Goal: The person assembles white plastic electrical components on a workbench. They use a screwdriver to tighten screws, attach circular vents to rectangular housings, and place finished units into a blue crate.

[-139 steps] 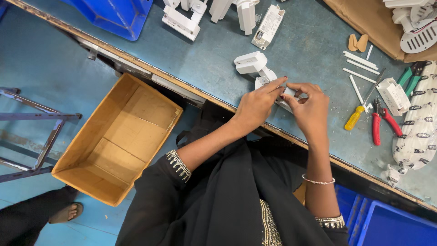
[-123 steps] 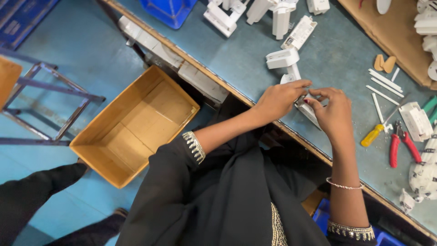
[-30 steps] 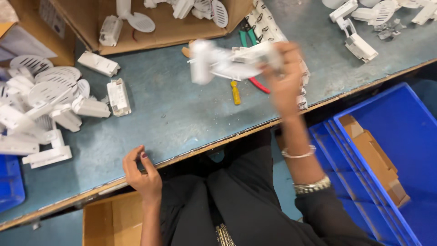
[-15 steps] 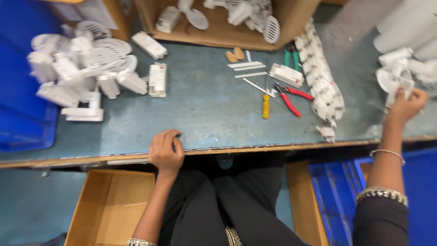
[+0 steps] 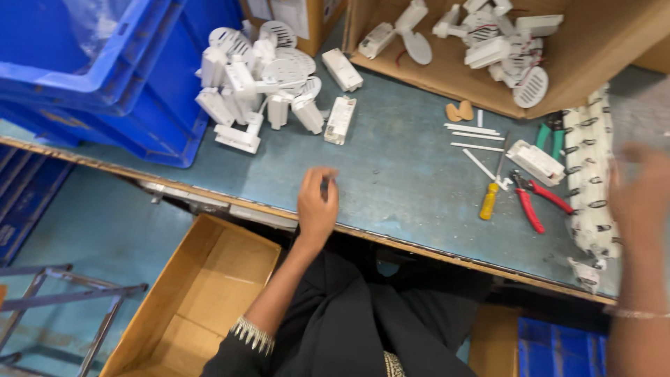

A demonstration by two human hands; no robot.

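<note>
The left hand point(image 5: 317, 206) rests at the near edge of the tabletop point(image 5: 405, 174), wrist over the worn metal lip, forearm rising from the lap in a black sleeve. Its fingers point(image 5: 322, 183) are curled loosely inward and seem to pinch something small and dark at the tips; it is too small to tell what it is. Ahead of those fingers lies a broad bare stretch of blue-grey surface, the widest open room on the tabletop. Beyond that gap, well apart from the fingertips, sits a heap of white plastic parts point(image 5: 258, 84), with a white rectangular block point(image 5: 340, 120) at its right side and blue crates point(image 5: 105, 63) stacked to the left. Below the left hand, under the tabletop's edge, stands an open cardboard box point(image 5: 202, 293).

The right hand point(image 5: 638, 195) is raised at the far right, blurred, palm side toward the camera; whether its fingers are open or closed cannot be told. Just left of it lies a long bagged strip of white pieces point(image 5: 590, 174), which runs to the tabletop's front edge. Between the two hands, closer to the right, lie a yellow-handled screwdriver point(image 5: 490, 199), red-handled pliers point(image 5: 534, 202), a white housing point(image 5: 536, 162) and several thin white sticks point(image 5: 474, 136). A cardboard tray of white parts point(image 5: 509, 49) closes off the far side.
</note>
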